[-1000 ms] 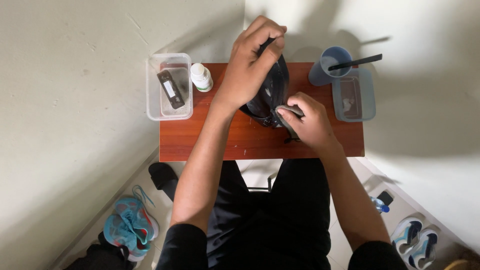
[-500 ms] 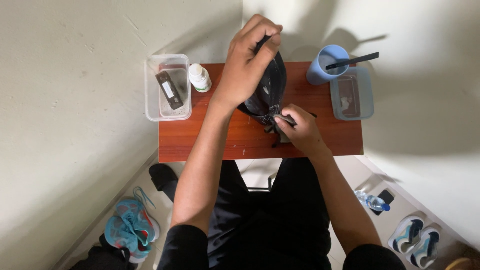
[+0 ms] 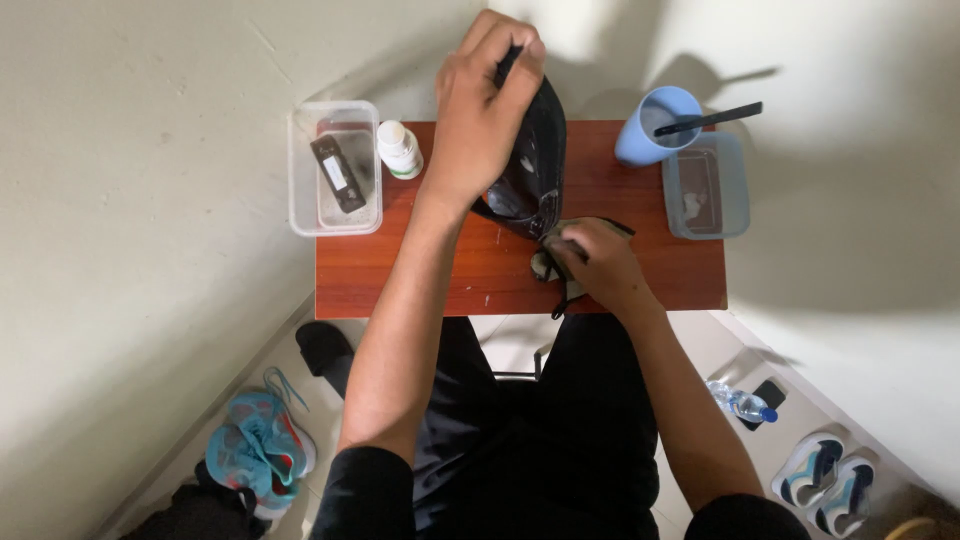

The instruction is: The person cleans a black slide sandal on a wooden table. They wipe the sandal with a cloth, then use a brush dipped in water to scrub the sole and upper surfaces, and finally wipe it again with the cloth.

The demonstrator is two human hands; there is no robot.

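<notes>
On the table [image 3: 640, 275]: tub [image 3: 335, 168] left, shoe [image 3: 530, 175] middle, cup [image 3: 655, 125] right.

- The left hand [image 3: 487, 110] covers the far end of the black shoe [image 3: 532, 165].
- The right hand [image 3: 592, 262] hides most of its cloth [image 3: 548, 266].
- The clear tub's [image 3: 708, 186] contents are too blurred to tell.

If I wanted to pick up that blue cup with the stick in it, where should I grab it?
Probably around the side wall of the blue cup, coming from the table's far right corner above. It stands upright with its mouth open upward, and the dark stick leans out over its right rim, so wrap below the rim. The clear container sits close on the near right.
</notes>
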